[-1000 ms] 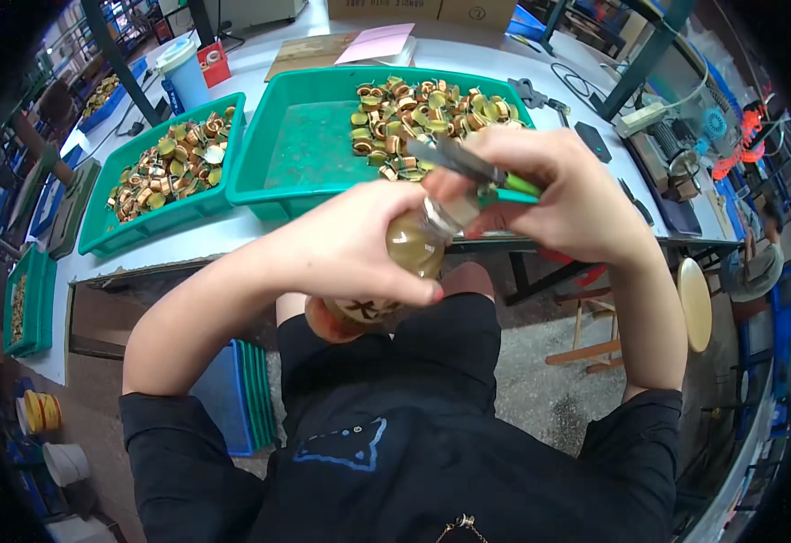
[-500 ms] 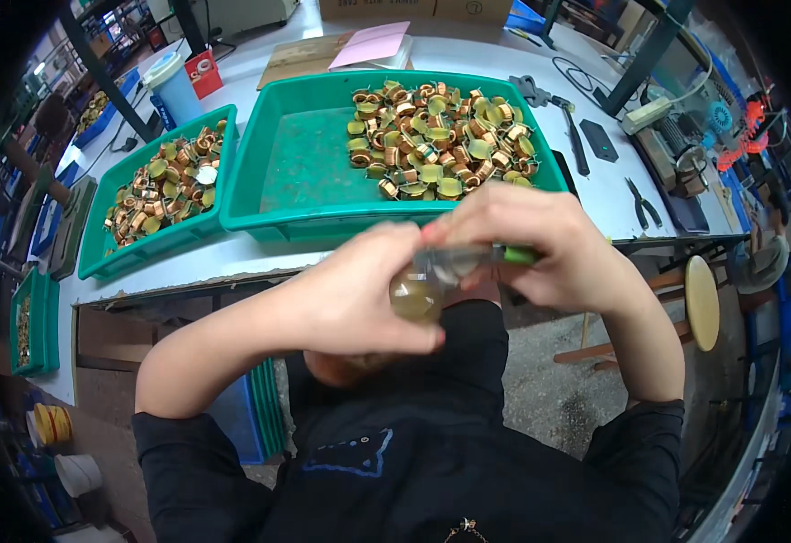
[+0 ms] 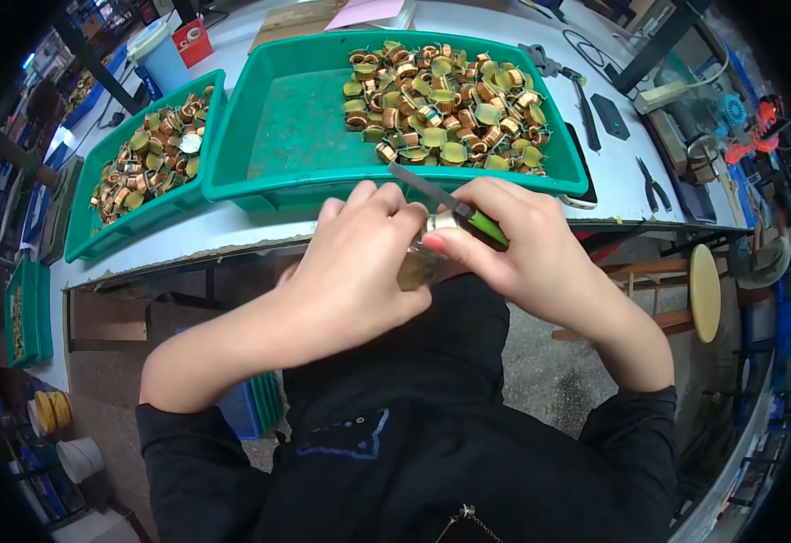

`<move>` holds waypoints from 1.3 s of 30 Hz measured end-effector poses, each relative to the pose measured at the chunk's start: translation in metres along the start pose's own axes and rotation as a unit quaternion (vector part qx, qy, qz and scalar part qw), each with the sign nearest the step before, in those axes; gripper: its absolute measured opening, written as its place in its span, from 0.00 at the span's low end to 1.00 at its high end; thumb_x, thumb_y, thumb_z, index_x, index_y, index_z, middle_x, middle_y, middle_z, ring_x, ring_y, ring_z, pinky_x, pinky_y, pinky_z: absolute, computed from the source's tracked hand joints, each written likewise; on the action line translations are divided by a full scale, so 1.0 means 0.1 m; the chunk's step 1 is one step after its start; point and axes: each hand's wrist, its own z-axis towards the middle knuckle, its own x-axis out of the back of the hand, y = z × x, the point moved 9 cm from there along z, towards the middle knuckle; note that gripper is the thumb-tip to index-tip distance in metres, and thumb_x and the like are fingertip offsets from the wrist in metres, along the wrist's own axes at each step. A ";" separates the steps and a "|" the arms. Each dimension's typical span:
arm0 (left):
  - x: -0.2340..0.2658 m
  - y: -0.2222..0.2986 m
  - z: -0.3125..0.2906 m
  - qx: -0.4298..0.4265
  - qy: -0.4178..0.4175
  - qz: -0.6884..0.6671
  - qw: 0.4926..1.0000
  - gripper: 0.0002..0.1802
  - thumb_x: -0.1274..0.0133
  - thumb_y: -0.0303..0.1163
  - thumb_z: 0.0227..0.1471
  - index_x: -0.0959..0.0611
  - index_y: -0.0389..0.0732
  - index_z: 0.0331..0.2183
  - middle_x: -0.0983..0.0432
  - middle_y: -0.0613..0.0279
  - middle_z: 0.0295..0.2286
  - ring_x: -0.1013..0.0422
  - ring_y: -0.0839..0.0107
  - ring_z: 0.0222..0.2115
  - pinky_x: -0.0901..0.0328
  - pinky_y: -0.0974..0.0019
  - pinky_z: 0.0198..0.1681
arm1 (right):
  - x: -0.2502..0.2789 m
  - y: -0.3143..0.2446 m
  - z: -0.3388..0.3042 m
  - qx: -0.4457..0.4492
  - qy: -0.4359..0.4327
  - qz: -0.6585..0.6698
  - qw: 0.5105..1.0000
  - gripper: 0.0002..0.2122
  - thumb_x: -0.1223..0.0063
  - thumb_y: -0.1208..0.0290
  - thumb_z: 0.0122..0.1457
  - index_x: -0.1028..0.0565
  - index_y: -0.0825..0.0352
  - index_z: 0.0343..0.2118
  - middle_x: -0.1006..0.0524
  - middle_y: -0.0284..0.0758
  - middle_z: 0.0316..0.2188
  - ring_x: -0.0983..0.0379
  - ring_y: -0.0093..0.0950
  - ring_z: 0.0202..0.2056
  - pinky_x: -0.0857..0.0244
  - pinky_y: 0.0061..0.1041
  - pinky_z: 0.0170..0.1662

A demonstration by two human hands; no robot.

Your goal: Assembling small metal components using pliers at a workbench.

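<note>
White workbench [image 3: 626, 172] runs across the room, its front edge ragged; concrete floor [image 3: 544, 362] beneath, worn and stained. Dark posts rise at its left [image 3: 97, 59] and right [image 3: 662, 52]. Round-seated wooden stool [image 3: 705, 294] at right, below bench level.

Around: large green tray [image 3: 291, 127], right part heaped with copper-wound coils [image 3: 449, 109], left part bare. Smaller green tray [image 3: 133, 230] just beside it, also filled with coils, a white disc [image 3: 191, 143] on top. Beyond, lidded blue tumbler [image 3: 160, 61] and red box [image 3: 194, 43]. Right of the large tray: hammer-like tool [image 3: 587, 116], flat black device [image 3: 610, 118], pliers [image 3: 652, 185] lying splayed. The large tray stands directly ahead of the hands.

Left hand [image 3: 355, 262] wraps a glass bottle [image 3: 418, 270], mostly hidden, near the bench edge above the lap. Right hand [image 3: 526, 244] grips a green-handled knife [image 3: 488, 232] by the bottle's neck, blade slanting up-left; cannot tell whether it touches.

Count: bottle, one; knife, one; pliers, one pair; trays on bench, two; coils too crowded to number.
</note>
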 end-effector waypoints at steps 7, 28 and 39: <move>0.29 0.36 0.06 -0.064 0.242 0.377 0.892 0.19 0.43 0.31 0.30 0.25 0.37 0.30 0.35 0.55 0.29 0.41 0.62 0.30 0.45 0.56 0.36 | 0.08 0.20 -0.06 -0.205 0.019 0.081 0.975 0.09 0.48 0.68 0.55 0.29 0.69 0.30 0.28 0.34 0.22 0.36 0.22 0.21 0.43 0.18 0.24; 3.39 -2.06 1.28 0.315 0.376 0.236 0.839 0.36 0.38 0.55 0.33 0.24 0.42 0.42 0.30 0.46 0.39 0.35 0.50 0.39 0.37 0.52 0.41 | 0.33 0.69 -2.85 -0.457 0.340 0.433 0.698 0.08 0.58 0.71 0.61 0.32 0.67 0.40 0.29 0.33 0.28 0.33 0.21 0.27 0.37 0.18 0.30; 3.50 -3.30 1.80 0.390 0.407 0.158 0.811 0.41 0.41 0.58 0.34 0.27 0.35 0.43 0.33 0.43 0.42 0.43 0.46 0.47 0.41 0.43 0.46 | 0.70 1.21 -2.48 -0.470 0.386 0.369 0.703 0.08 0.56 0.72 0.59 0.31 0.69 0.38 0.29 0.35 0.26 0.34 0.22 0.24 0.38 0.18 0.27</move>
